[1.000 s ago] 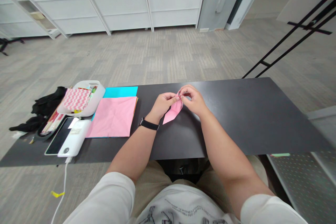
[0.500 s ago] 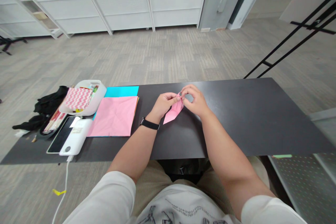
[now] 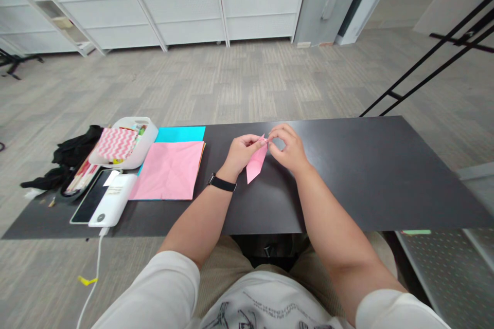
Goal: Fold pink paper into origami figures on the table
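A small piece of folded pink paper [image 3: 255,165] is held between my two hands over the middle of the dark table [image 3: 370,175]. My left hand [image 3: 242,153] pinches it from the left, thumb on top near its upper end. My right hand [image 3: 287,148] has thumb and fingertips closed on the upper tip from the right. The paper's pointed lower end hangs free toward me. Just what fold lies under the fingertips is too small to make out.
Left of my hands lies a stack of pink paper [image 3: 170,169] over a blue sheet [image 3: 181,134]. Beyond it are a white basket [image 3: 148,139] with a zigzag-patterned cloth [image 3: 116,144], a phone [image 3: 89,200], a white power bank [image 3: 112,205] with a cable, and black cloth [image 3: 77,149].
The folded paper has turned a little, its lower point swinging to the right and hanging steeper. Both hands keep their pinch in nearly the same place.
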Motion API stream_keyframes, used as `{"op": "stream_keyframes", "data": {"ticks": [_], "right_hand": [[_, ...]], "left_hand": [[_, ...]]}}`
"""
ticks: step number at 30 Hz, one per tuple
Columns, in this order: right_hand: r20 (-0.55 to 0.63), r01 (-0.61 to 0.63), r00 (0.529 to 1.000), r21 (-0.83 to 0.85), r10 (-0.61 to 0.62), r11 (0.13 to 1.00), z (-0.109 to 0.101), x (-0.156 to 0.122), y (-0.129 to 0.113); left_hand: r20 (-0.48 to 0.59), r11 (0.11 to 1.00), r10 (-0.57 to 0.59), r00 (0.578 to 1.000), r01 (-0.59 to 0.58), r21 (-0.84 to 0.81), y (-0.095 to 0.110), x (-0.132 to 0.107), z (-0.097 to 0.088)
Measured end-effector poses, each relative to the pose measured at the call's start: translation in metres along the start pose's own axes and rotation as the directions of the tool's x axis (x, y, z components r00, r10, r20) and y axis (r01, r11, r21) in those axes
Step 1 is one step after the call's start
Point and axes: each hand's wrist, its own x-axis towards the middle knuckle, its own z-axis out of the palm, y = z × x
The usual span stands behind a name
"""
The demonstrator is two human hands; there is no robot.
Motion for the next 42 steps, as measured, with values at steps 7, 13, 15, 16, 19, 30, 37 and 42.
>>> {"op": "stream_keyframes", "data": {"ticks": [7,13,15,16,19,30,37,42], "right_hand": [[-0.034,-0.018,0.999,-0.004,0.018,1.0,0.0016,0.0001,-0.0014],[-0.031,0.004,1.0,0.022,-0.003,1.0,0.0031,-0.0004,-0.0039],[-0.029,-0.009,1.0,0.019,0.009,1.0,0.0035,-0.0004,-0.0047],[-0.032,-0.018,0.999,0.014,0.018,1.0,0.0036,-0.0003,-0.0049],[-0.043,-0.03,0.999,0.011,0.031,0.999,0.0036,0.0,-0.0041],[0.016,-0.08,0.997,0.05,0.079,0.996,0.0038,-0.0007,0.003],[0.012,-0.043,0.999,0.021,0.043,0.999,0.0035,0.0,0.0033],[-0.025,-0.034,0.999,-0.051,0.033,0.998,0.0033,-0.0016,0.0034]], "left_hand": [[-0.031,0.999,0.032,0.999,-0.032,0.013,-0.0022,-0.0003,0.0005],[-0.048,0.997,0.078,0.996,-0.077,0.022,-0.003,-0.0004,0.0],[-0.05,0.996,0.087,0.995,-0.086,0.025,-0.0039,-0.0002,-0.0006],[-0.049,0.996,0.089,0.995,-0.087,0.029,-0.0043,0.0,-0.0009],[-0.053,0.996,0.089,0.995,-0.088,0.035,-0.005,0.0001,-0.002],[-0.068,0.982,0.165,0.984,-0.158,0.099,-0.0052,0.0002,-0.0043],[-0.066,0.977,0.169,0.983,-0.158,0.142,-0.0038,-0.0001,-0.0047],[-0.039,0.992,0.089,0.995,-0.085,0.099,-0.0031,-0.0008,-0.0015]]}}
